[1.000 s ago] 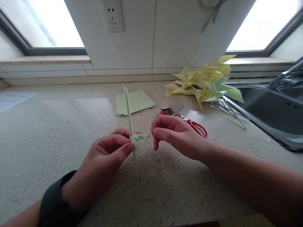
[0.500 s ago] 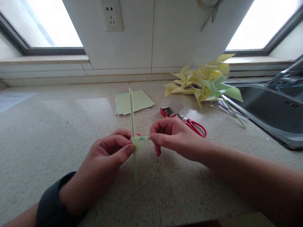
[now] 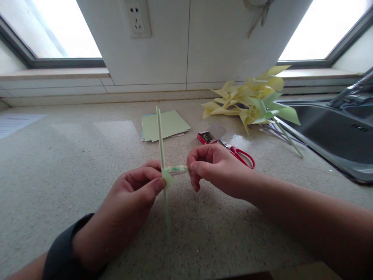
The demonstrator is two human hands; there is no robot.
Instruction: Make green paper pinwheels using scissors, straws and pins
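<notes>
My left hand (image 3: 138, 188) pinches a pale green sheet of paper (image 3: 161, 136) between thumb and fingers. The paper stands upright and nearly edge-on to me, with a small flap turned out by the thumb. From its right side a narrow pale strip with green marks (image 3: 177, 168) stretches across to my right hand (image 3: 211, 165). That hand is closed, and its thumb and fingertips grip the strip's right end. Whether the strip is joined to the paper is hidden by the flap and left fingers.
Behind the hands lie stacked coloured paper sheets (image 3: 171, 126), an open red box of small metal pieces (image 3: 205, 137) and red-handled scissors (image 3: 241, 155). Several yellow and green paper pinwheels (image 3: 250, 99) are piled by the sink (image 3: 326, 132). A printed sheet (image 3: 17, 122) is far left.
My right hand has moved slightly right, and more of the strip shows, turned to a whiter face. The paper's top has tipped a little left. My left hand keeps its pinch.
</notes>
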